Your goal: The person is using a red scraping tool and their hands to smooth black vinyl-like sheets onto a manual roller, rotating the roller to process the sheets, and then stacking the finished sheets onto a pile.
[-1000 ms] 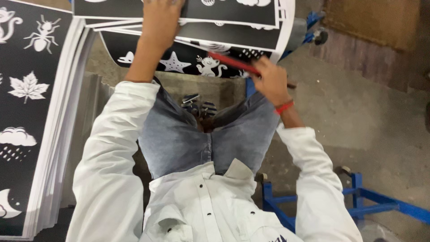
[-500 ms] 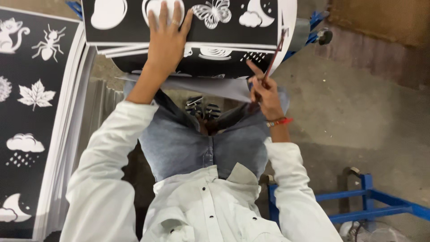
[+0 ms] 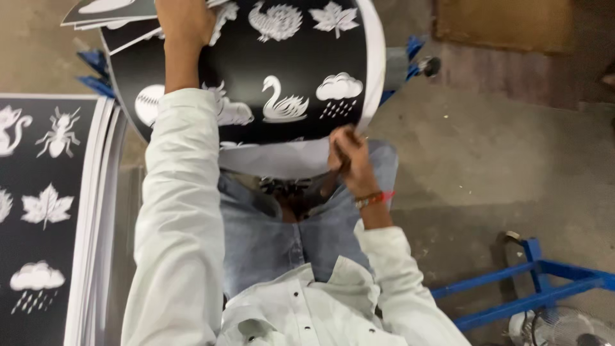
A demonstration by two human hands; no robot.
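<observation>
Bare concrete floor [image 3: 500, 166] spreads beneath the seated person. Right hand [image 3: 351, 160] pinches closed on the near lower edge of a curled black printed sheet [image 3: 288, 70] bearing white silhouettes of a swan, a cloud and leaves. Left hand [image 3: 186, 25] lies flat on the sheet's far upper part; whether it clasps anything I cannot tell. That sheet bows away from the lap, its length running forward. A stack of similar sheets [image 3: 45, 211] lies left; a blue metal frame [image 3: 538, 282] stands right.

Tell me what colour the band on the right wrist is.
The wrist band is red, seen best in the head view, just below the right hand.
</observation>
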